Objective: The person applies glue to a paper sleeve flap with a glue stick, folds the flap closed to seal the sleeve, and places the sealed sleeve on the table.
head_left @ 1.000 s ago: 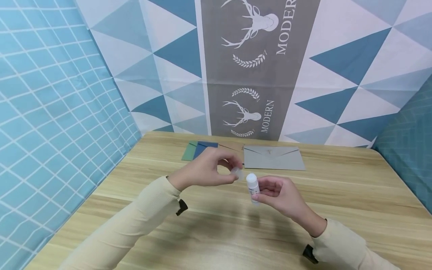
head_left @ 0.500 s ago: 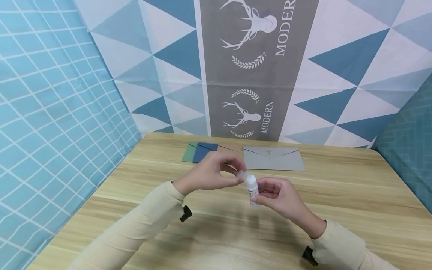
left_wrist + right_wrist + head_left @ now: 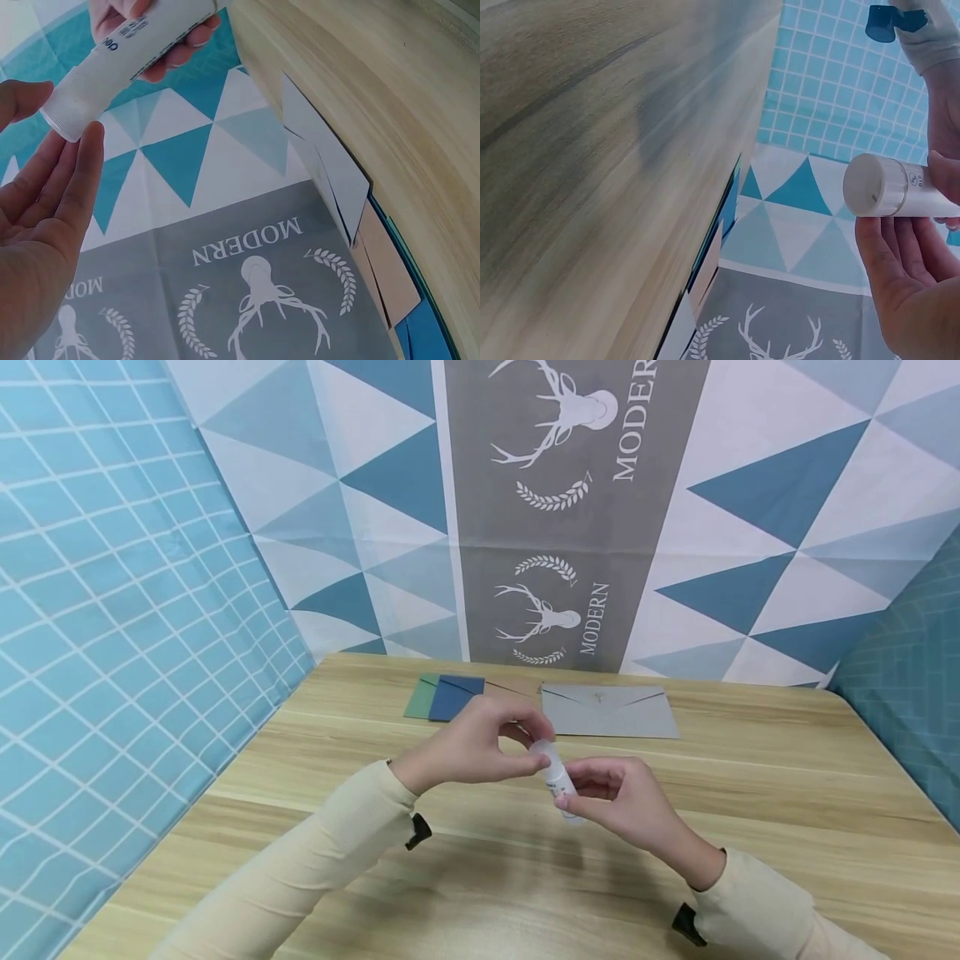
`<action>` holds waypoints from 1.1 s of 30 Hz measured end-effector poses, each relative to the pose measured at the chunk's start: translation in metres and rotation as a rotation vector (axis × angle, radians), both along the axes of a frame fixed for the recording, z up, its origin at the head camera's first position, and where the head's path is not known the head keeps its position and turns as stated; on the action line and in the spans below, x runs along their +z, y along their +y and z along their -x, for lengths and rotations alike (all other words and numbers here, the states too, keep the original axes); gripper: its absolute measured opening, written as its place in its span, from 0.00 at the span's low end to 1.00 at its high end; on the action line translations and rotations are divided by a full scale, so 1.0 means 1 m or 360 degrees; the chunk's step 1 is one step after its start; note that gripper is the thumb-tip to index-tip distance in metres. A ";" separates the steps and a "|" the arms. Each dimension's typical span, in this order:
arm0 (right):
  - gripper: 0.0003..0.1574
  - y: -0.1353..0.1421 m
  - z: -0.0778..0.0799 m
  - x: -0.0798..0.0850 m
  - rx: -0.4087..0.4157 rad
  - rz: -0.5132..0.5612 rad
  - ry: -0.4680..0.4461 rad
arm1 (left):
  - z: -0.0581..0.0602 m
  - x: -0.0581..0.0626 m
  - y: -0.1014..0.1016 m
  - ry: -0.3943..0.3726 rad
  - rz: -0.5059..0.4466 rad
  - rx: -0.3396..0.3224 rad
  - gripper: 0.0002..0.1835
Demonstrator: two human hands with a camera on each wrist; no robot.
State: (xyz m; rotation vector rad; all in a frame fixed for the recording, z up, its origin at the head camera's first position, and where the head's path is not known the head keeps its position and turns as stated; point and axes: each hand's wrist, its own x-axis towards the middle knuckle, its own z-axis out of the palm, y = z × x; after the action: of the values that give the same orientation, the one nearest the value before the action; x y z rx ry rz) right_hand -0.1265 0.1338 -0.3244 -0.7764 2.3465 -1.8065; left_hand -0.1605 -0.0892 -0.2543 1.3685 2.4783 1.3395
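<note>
A white glue stick (image 3: 561,787) with printed lettering leans a little to the left above the table, held by my right hand (image 3: 626,797) between thumb and fingers. From the left, my left hand (image 3: 487,743) pinches the translucent cap (image 3: 546,753), which sits over the stick's upper end. In the left wrist view the ribbed cap (image 3: 79,97) is in line with the tube (image 3: 154,37), thumb on one side and fingers on the other. The right wrist view shows the tube's round base (image 3: 866,186) toward the camera, with the right fingers beneath it.
Behind the hands, envelopes lie along the back of the wooden table (image 3: 750,777): green (image 3: 420,697), blue (image 3: 452,695), tan (image 3: 512,687) and grey (image 3: 609,712). A patterned cloth wall (image 3: 547,527) rises at the back, with a blue grid wall (image 3: 135,610) on the left.
My left hand has moved right and brought the cap from beside the glue stick onto its white top. The stick has tilted left; my right hand stays nearly in place.
</note>
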 end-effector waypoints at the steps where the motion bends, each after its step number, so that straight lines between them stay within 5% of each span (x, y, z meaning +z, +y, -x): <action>1: 0.17 0.000 0.000 0.000 -0.0002 0.0002 0.0000 | 0.000 -0.001 0.001 0.0007 0.0003 -0.0005 0.09; 11: 0.17 -0.007 -0.002 -0.002 0.0030 0.0040 0.0027 | -0.005 -0.014 0.005 -0.0075 0.0010 0.0038 0.09; 19: 0.28 -0.006 0.004 -0.006 0.0137 -0.0036 -0.0077 | -0.003 -0.021 0.004 -0.0026 0.0039 0.0093 0.07; 25: 0.26 0.011 0.007 -0.011 0.0024 -0.0229 0.0040 | 0.015 -0.024 -0.012 0.0109 0.0177 0.0281 0.07; 33: 0.20 0.038 0.006 -0.017 -0.0177 -0.0341 0.0054 | 0.056 -0.039 -0.054 0.0208 0.0401 0.0613 0.08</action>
State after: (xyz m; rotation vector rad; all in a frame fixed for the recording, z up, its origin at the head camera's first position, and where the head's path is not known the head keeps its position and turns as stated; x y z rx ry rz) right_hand -0.1329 0.1714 -0.3412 -0.6653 2.5979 -1.5538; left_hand -0.2164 -0.1432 -0.2933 0.9913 2.9875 0.9547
